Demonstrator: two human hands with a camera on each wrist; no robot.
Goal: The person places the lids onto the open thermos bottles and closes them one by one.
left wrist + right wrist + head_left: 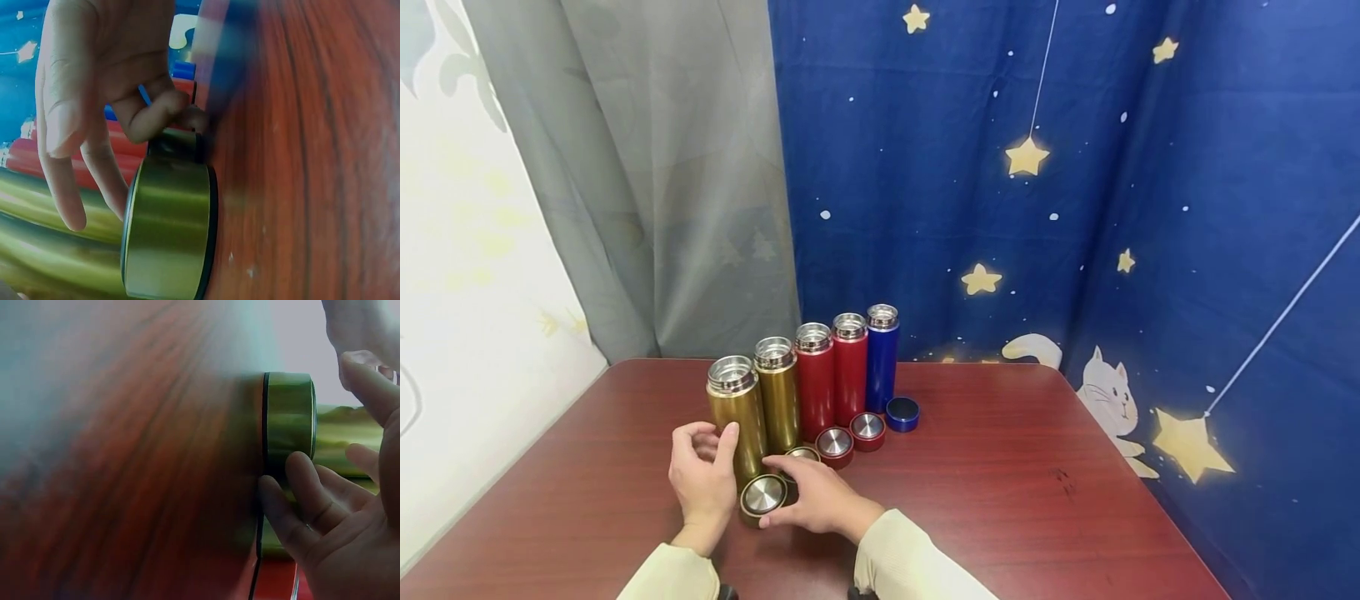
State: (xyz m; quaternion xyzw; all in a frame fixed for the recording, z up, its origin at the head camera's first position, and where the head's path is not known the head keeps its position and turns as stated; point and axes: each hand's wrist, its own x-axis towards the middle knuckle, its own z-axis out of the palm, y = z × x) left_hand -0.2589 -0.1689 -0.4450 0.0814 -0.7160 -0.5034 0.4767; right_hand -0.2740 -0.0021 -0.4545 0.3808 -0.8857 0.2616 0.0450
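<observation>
My left hand (703,479) is beside the nearest gold bottle (743,421), its thumb overlapping the bottle's lower left side in the head view. The bottle stands upright without its lid, its steel mouth showing. In front of it a gold lid (763,495) with a silver disc top rests on the table. My right hand (823,497) is at the lid's right side, thumb and fingers spread apart around it. In the right wrist view the fingers (301,475) lie right by the lid's side, and the thumb stays apart. A second gold lid (802,452) is partly hidden behind the right hand.
A second gold bottle (780,408), two red bottles (816,383) and a blue bottle (882,358) stand open in a slanting row. Red lids (835,447) and a blue lid (902,414) lie before them on the red-brown table (1000,492). Curtains (925,208) hang behind.
</observation>
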